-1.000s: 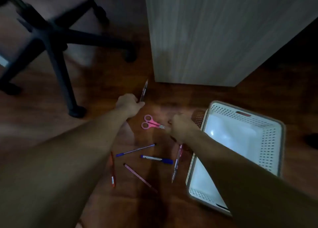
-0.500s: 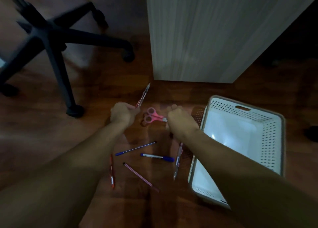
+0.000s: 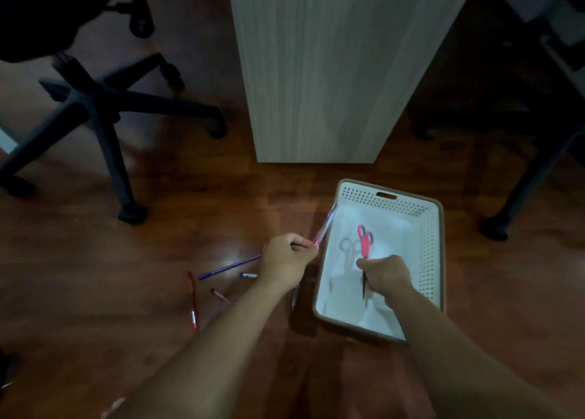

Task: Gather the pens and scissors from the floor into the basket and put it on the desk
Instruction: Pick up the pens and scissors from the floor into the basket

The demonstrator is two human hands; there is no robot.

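A white perforated basket (image 3: 432,247) sits on the wooden floor at centre right. Over its inside, my right hand (image 3: 384,274) grips the pink scissors (image 3: 364,240) by the blades, handles pointing away from me. My left hand (image 3: 286,260) is just left of the basket's rim, closed on a red pen (image 3: 324,225) that angles up over the rim. Left of my left arm, on the floor, lie a blue pen (image 3: 229,266), a capped blue-and-white pen (image 3: 248,275), a short dark-red pen (image 3: 220,295) and a red pen (image 3: 192,301). Another pen (image 3: 295,297) is partly hidden under my left forearm.
A pale wood desk panel (image 3: 332,70) stands upright behind the basket. A black office chair base (image 3: 104,108) with castors spreads at the left. A second chair's leg and castor (image 3: 495,228) are at the right. The room is dim.
Both hands moved right toward the basket. My right hand carried the pink scissors off the floor to above the basket; my left hand brought the red pen to its rim.
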